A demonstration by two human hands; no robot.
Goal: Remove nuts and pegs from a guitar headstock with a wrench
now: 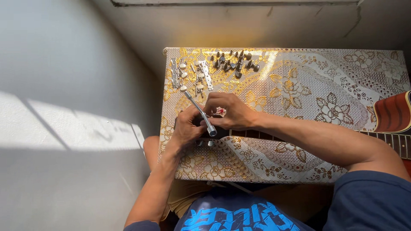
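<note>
Sunlit grey floor surrounds a small surface covered in a gold floral cloth, where a guitar lies with its neck running across and its red-brown body at the right edge. Both hands meet at the headstock, mostly hidden beneath them — the left hand cups it from the side, fingers curled shut, while the right hand closes its fingers around a slim metal socket wrench, tilted with its socket end down. Near the far edge lie tuning machines and a cluster of small dark nuts.
</note>
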